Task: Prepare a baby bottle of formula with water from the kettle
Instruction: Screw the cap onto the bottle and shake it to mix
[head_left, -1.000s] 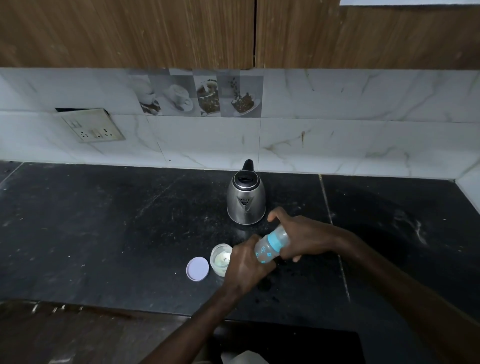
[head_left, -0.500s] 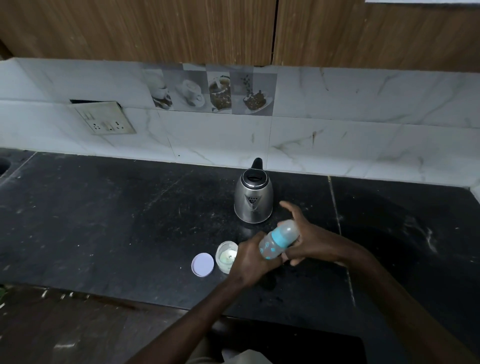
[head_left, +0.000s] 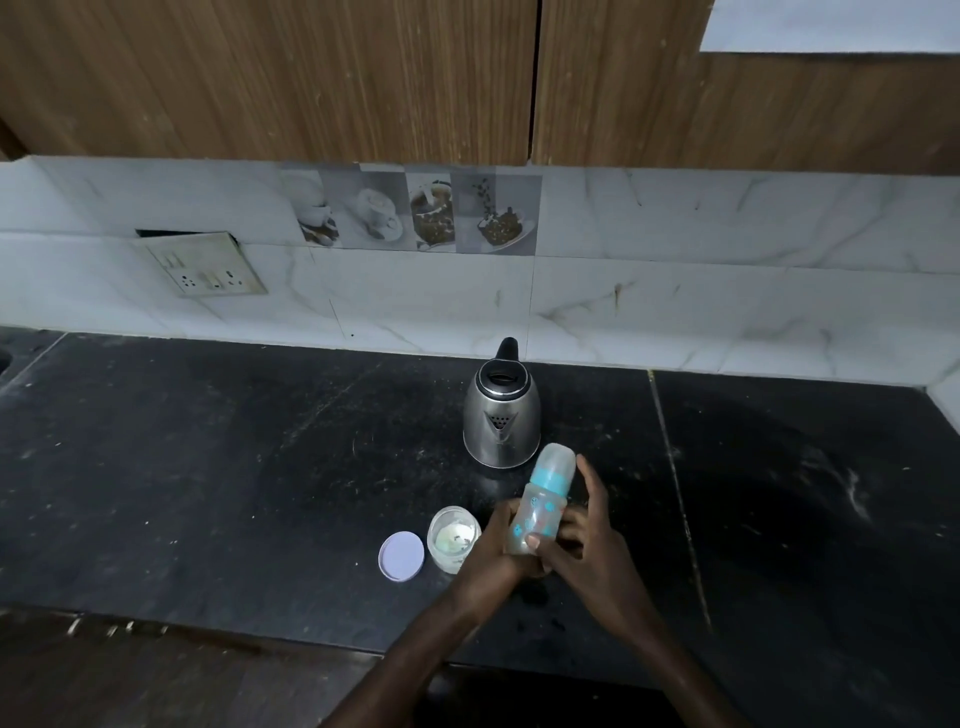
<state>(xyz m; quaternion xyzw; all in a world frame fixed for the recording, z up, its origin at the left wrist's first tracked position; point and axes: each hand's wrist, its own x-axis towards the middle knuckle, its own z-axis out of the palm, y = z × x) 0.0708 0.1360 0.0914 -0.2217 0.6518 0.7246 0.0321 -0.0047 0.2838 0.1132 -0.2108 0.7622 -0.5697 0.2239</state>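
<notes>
A clear baby bottle (head_left: 540, 506) with a blue collar and a cap on top stands nearly upright, tilted slightly right, above the black counter. My left hand (head_left: 491, 553) wraps around its lower body. My right hand (head_left: 587, 535) touches the bottle's right side, thumb on its base and fingers raised beside it. Just behind the bottle stands the steel kettle (head_left: 500, 421), lid shut, spout facing me. To the left of my left hand sits an open small jar (head_left: 451, 538) holding pale formula powder, with its lilac lid (head_left: 401, 556) lying flat beside it.
The black stone counter (head_left: 208, 467) stretches wide on both sides, with its front edge close to me. A marble backsplash with a socket plate (head_left: 200, 270) rises behind, below wooden cupboards (head_left: 311, 78). A sink edge shows at far left.
The bottle has swung from lying tilted toward the right to nearly upright. My right hand slid from the cap end down to the bottle's lower side. The camera view shifted slightly.
</notes>
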